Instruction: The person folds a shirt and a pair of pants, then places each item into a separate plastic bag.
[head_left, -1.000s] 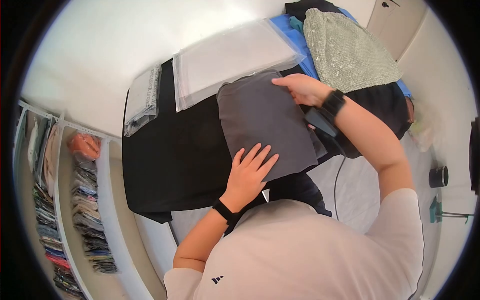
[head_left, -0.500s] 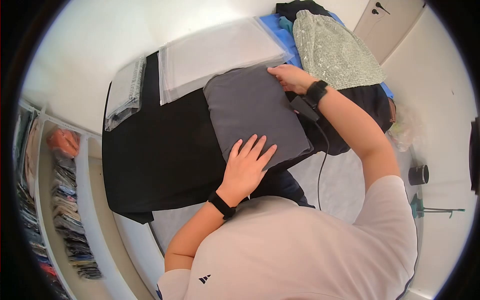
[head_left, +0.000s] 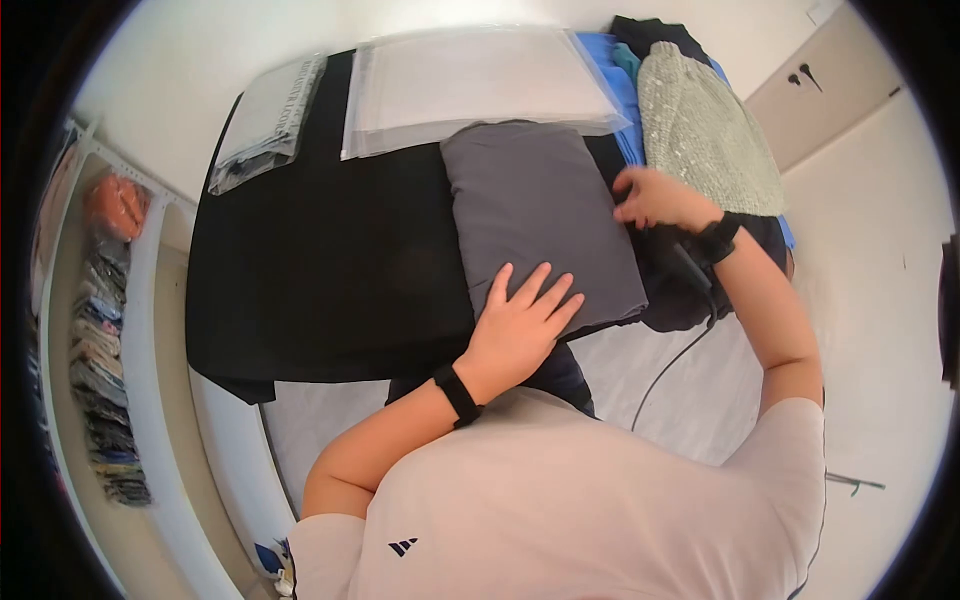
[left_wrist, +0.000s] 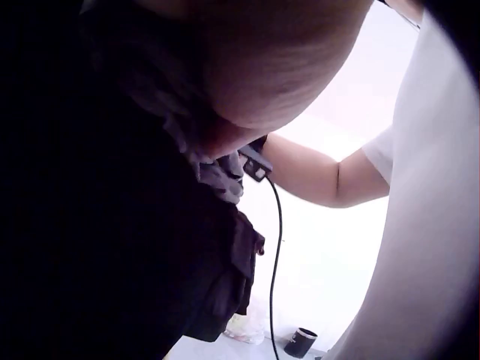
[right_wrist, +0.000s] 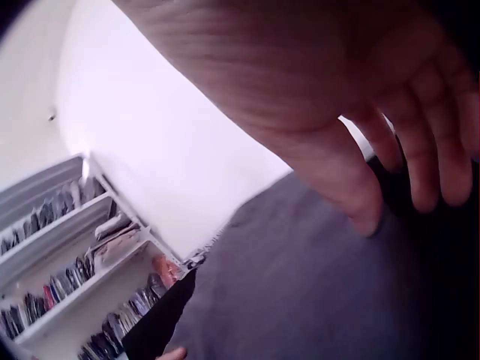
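Observation:
A folded dark grey garment lies flat on the black-covered table. My left hand rests on its near part, fingers spread. My right hand is at the garment's right edge, thumb and fingers bent and apart with nothing between them. In the right wrist view the thumb overlaps the grey cloth, and the other fingers hang over dark fabric. In the left wrist view the left hand's palm fills the top and the cloth beneath is mostly in shadow.
Clear plastic bags lie stacked behind the garment. A packaged item is at the back left. A pale green knit piece and other clothes are heaped at the right. A cable hangs from the right wrist. Shelves of bagged clothes stand left.
My right hand has let go of the garment's far right corner and moved toward me along its right edge. The left hand stays on the cloth. The head view has shifted.

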